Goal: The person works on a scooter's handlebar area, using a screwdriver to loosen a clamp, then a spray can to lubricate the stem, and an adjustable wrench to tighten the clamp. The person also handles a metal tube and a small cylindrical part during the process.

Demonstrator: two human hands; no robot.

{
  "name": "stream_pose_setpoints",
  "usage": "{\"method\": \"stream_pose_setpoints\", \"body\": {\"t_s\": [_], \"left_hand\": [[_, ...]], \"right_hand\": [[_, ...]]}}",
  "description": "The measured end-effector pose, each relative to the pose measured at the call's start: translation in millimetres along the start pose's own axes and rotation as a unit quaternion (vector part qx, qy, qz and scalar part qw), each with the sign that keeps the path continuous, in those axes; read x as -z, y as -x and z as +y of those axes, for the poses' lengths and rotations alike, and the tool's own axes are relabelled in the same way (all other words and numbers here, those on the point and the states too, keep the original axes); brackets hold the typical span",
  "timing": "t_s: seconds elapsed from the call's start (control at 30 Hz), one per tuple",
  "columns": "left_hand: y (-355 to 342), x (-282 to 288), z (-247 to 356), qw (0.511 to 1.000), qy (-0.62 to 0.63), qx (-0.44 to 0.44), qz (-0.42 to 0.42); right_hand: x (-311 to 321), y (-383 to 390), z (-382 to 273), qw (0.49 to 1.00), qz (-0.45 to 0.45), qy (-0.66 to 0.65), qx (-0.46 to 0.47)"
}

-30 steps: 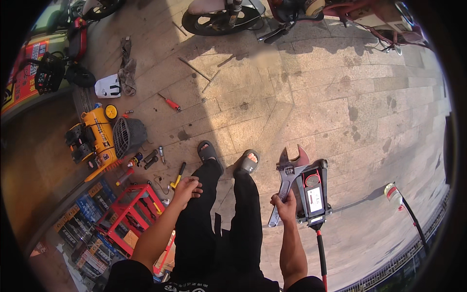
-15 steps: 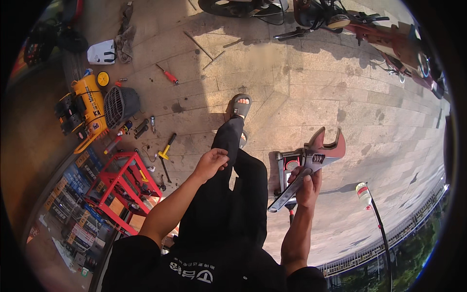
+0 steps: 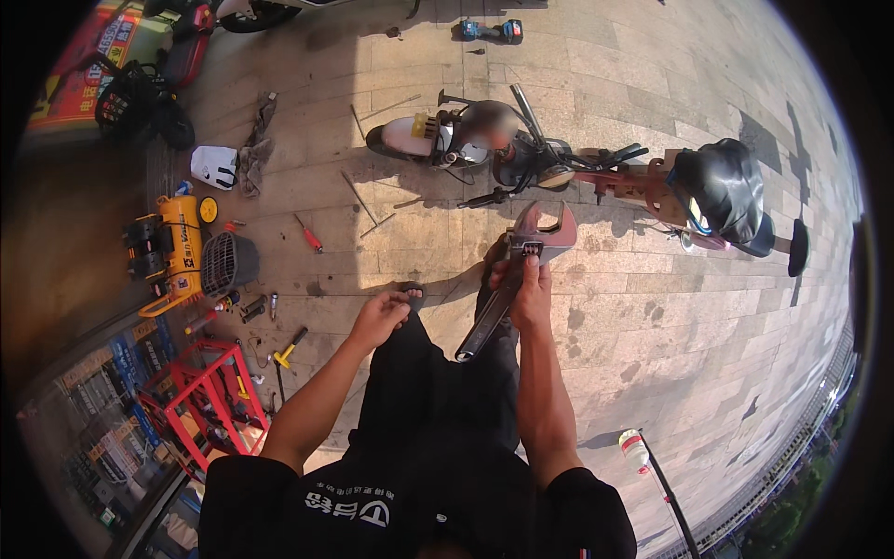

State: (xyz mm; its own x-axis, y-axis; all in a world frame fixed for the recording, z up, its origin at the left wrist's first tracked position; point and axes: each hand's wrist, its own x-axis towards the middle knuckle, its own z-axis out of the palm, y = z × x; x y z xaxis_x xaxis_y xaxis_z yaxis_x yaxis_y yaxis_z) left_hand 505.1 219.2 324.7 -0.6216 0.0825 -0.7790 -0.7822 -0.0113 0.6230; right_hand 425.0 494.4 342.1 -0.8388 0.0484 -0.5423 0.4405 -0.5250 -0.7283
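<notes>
right hand grips a wrench, open paving stretching off rightward.

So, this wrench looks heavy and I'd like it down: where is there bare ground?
The widest bare paving lies right of the right hand, between the red motorbike and the pole. A smaller patch lies between the red-handled screwdriver and the yellow hammer. The left is crowded: yellow compressor, grey basket, red rack.

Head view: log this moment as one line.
right hand: gripping adjustable wrench | left hand: loosely curled, apparently empty | paving: red-handled screwdriver
</notes>
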Motion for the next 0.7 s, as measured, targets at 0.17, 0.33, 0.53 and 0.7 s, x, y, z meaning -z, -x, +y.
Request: {"method": "stream_pose_setpoints", "body": {"t_s": [0.17, 0.33, 0.53, 0.7], "left_hand": [[-41, -85, 52, 0.997, 0.068, -0.015, 0.029], [-69, -134, 79, 0.995, 0.081, -0.034, 0.043], [-94, -132, 97, 0.991, 0.089, -0.076, 0.066], [-102, -125, 100, 0.993, 0.097, -0.068, 0.003]], "right_hand": [[1, -84, -30, 0.994, -0.060, 0.037, -0.089], [-20, -124, -30, 0.978, -0.064, -0.006, -0.199], [-43, -142, -20, 0.967, -0.050, -0.089, -0.232], [-47, -143, -16, 0.967, -0.032, -0.090, -0.237]]}}
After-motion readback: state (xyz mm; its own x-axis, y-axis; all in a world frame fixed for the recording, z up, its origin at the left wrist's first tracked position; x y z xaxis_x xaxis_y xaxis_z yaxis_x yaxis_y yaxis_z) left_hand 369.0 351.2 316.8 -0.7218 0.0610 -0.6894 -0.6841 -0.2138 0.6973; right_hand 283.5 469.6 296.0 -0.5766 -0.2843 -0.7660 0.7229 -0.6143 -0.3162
